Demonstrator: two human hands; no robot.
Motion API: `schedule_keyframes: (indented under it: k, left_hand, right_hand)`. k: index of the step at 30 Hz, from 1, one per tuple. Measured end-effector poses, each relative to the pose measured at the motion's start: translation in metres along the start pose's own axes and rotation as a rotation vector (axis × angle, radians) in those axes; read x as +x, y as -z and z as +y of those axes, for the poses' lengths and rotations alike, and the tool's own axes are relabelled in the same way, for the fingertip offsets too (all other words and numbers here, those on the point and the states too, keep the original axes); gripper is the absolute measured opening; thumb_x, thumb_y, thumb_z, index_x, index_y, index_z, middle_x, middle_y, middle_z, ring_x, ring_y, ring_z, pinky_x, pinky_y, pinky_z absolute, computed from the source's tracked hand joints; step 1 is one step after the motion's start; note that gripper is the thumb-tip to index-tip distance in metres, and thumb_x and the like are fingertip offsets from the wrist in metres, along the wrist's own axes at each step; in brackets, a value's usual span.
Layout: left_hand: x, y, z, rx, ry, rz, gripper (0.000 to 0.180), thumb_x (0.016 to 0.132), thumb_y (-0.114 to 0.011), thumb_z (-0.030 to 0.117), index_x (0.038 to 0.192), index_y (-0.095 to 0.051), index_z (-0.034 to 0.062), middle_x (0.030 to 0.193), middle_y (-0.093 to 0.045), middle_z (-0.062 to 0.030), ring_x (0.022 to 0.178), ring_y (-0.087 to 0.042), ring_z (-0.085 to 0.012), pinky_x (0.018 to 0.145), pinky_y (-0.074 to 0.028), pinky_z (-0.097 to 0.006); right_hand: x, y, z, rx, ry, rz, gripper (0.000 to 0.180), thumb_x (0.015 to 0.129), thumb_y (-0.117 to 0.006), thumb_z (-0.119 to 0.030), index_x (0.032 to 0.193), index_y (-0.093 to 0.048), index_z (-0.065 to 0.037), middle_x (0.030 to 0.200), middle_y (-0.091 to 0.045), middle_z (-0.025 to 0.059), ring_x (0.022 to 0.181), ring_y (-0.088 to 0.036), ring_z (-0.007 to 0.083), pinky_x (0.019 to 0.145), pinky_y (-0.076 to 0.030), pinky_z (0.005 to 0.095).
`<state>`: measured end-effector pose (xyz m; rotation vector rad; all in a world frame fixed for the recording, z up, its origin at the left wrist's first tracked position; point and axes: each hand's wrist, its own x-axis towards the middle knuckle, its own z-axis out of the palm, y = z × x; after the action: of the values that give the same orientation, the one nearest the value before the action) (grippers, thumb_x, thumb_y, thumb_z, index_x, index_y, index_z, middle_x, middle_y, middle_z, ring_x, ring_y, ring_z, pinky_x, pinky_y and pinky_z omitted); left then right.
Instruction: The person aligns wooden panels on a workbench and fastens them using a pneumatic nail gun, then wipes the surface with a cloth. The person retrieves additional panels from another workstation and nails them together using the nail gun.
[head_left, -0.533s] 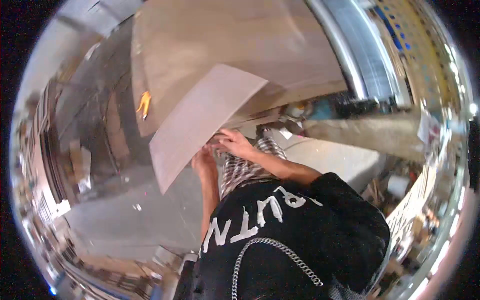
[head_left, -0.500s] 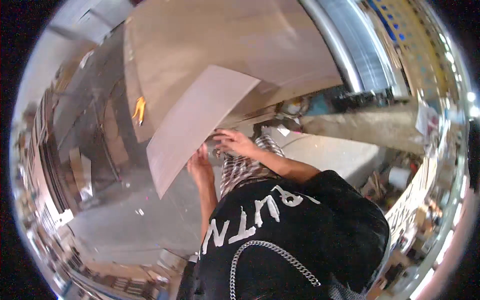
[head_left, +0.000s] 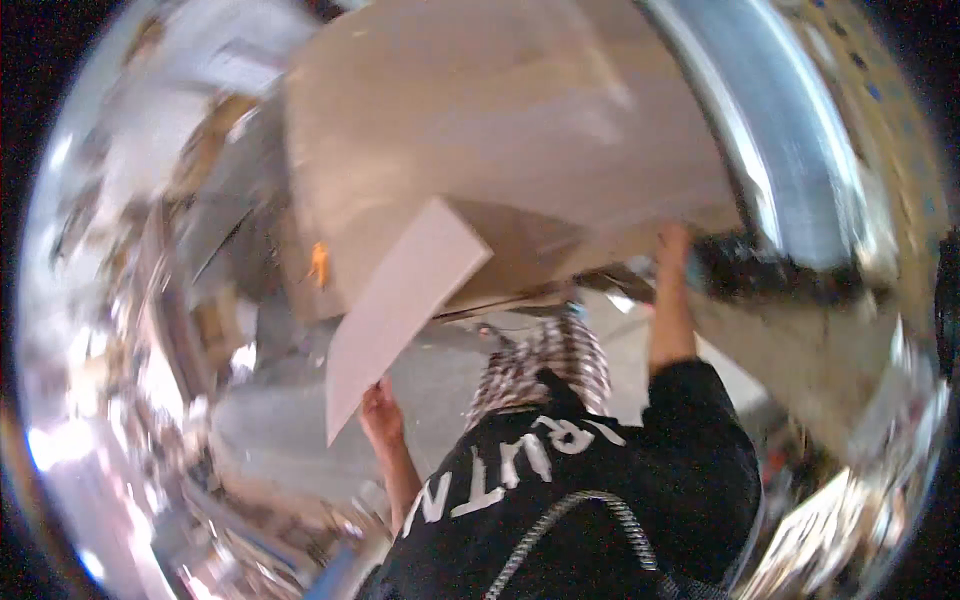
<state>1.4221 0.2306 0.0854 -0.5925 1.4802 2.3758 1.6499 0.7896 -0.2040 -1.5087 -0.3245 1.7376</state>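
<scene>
My left hand (head_left: 380, 410) grips the lower edge of a thin, flat, pale pinkish-brown panel (head_left: 405, 305). The panel slants up from that hand, its far end over the front edge of a brown-topped bench (head_left: 470, 110). Farther right, my right hand (head_left: 673, 243) is stretched out to the bench's near edge, apart from the panel. Motion smears its fingers, so I cannot see whether anything is in them.
An orange tool (head_left: 319, 264) lies near the bench's left edge. A shiny rounded metal piece (head_left: 770, 110) runs along the right side, with a dark gap below it. Grey floor (head_left: 290, 430) shows at the lower left.
My right hand has left the panel's edge and reached right to the bench. The left hand still holds the panel, which sits lower in view. The whole view has shifted.
</scene>
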Motion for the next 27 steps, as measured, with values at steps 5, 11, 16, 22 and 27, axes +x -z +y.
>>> schedule_keyframes:
  k: [5,11,16,22,27]
  left_hand:
    - [-0.02,0.006,-0.035,-0.116,0.0,0.179,0.022,0.087,-0.049,0.003,0.108,-0.053,-0.0042,0.104,-0.06,-0.0146,0.1,-0.057,-0.026,0.099,-0.043,-0.044]
    - [-0.067,-0.021,-0.051,-0.364,-0.086,0.427,0.007,0.084,-0.049,-0.002,0.088,-0.05,-0.0073,0.091,-0.054,-0.0167,0.088,-0.057,-0.0292,0.097,-0.046,-0.049]
    - [-0.062,-0.007,-0.065,-0.446,-0.049,0.476,0.006,0.084,-0.049,-0.001,0.084,-0.05,-0.0067,0.092,-0.055,-0.0184,0.094,-0.057,-0.032,0.097,-0.046,-0.05]
    - [-0.08,0.001,-0.079,-0.506,-0.095,0.477,0.008,0.083,-0.049,0.002,0.08,-0.053,-0.0049,0.086,-0.059,-0.0168,0.088,-0.06,-0.0314,0.096,-0.045,-0.051]
    - [-0.127,-0.012,-0.068,-0.364,-0.236,0.628,0.006,0.08,-0.05,0.002,0.081,-0.054,-0.0027,0.086,-0.061,-0.0157,0.084,-0.061,-0.0288,0.094,-0.047,-0.051]
  right_hand:
    - [0.046,0.023,-0.03,-0.395,0.081,-0.253,0.039,0.084,-0.059,-0.017,0.12,-0.045,-0.008,0.11,-0.054,0.0128,0.098,-0.051,0.0248,0.079,-0.047,0.0432]
    - [0.077,-0.042,-0.013,-0.884,0.386,-0.166,0.028,0.079,-0.051,-0.002,0.107,-0.051,0.004,0.094,-0.058,0.02,0.075,-0.06,0.0258,0.062,-0.05,0.0377]
    - [0.203,-0.056,-0.005,-1.371,0.951,-0.306,0.03,0.081,-0.051,-0.003,0.11,-0.052,0.005,0.093,-0.059,0.0248,0.062,-0.062,0.0267,0.047,-0.05,0.0382]
    - [0.286,-0.101,-0.046,-2.275,1.436,-0.103,0.052,0.08,-0.064,-0.026,0.119,-0.049,0.005,0.106,-0.061,0.0185,0.095,-0.061,0.028,0.081,-0.049,0.0424]
    - [0.212,-0.14,0.04,-2.751,0.51,-0.365,0.071,0.075,-0.067,-0.042,0.13,-0.041,-0.005,0.127,-0.048,0.0186,0.117,-0.046,0.0286,0.096,-0.04,0.0407]
